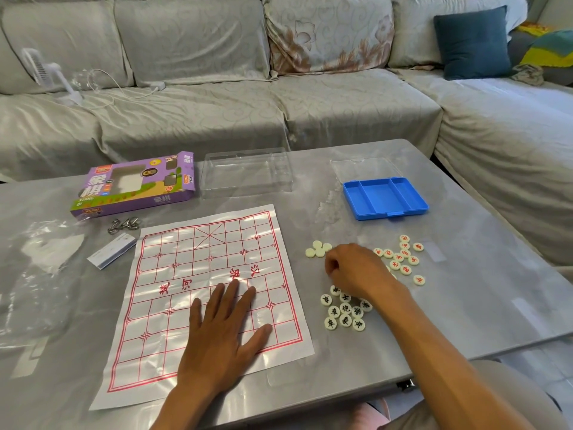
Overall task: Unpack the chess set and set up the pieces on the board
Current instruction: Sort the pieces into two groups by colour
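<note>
2 hands busy: left hand [221,330] flat on board [186,268]; right hand [353,268] curled among pieces [344,311], grasp unclear; a nudge could scatter them.

Both forearms are showing bare, with no sleeve reaching the wrists; the left hand [221,330] and right hand [353,268] are wearing no rings, watch or gloves; grey and pink clothing is showing at lower right.
</note>
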`<state>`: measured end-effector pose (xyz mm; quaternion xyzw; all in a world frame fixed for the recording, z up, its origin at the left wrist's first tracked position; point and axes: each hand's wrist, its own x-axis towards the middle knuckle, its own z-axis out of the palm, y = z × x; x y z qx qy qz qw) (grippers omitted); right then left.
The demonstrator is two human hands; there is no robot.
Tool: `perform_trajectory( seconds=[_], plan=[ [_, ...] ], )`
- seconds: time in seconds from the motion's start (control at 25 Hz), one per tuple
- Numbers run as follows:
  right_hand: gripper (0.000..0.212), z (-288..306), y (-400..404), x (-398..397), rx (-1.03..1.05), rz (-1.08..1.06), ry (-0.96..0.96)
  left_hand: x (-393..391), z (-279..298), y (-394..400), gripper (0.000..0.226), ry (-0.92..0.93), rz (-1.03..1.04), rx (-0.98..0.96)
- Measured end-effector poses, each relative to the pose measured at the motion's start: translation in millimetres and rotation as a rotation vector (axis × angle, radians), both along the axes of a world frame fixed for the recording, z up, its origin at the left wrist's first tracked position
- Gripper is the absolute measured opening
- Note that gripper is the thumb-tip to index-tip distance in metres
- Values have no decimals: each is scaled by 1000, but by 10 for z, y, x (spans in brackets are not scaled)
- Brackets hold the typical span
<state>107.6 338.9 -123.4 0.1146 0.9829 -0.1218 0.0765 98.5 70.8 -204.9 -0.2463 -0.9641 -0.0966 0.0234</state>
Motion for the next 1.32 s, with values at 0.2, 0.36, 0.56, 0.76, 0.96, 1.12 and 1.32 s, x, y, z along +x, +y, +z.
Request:
perform_trajectory(
  seconds=[0.2,0.36,0.56,0.76,0.96,1.12,1.32],
  plan=[
    [38,-266,2,-63,-60,43,98,4,-8,-11,79,-4,-2,-10],
    [13,-303,93,-83,-145,-60,114,9,16,1,77,-9,-1,-6],
    [10,-266,166,-72,-196,-136,181,8,12,0,79,3,-4,1],
    [13,-265,245,-21,-266,-207,284,9,16,-2,80,-3,-2,5],
    [15,-247,222,4,-188,-161,211,2,0,-3,76,-1,-3,-4],
    [31,-185,220,2,-206,-134,114,-1,-10,-6,78,-4,-6,-4],
    [36,-338,161,-76,-50,6,204,10,7,4,79,-12,2,-8]
  ],
)
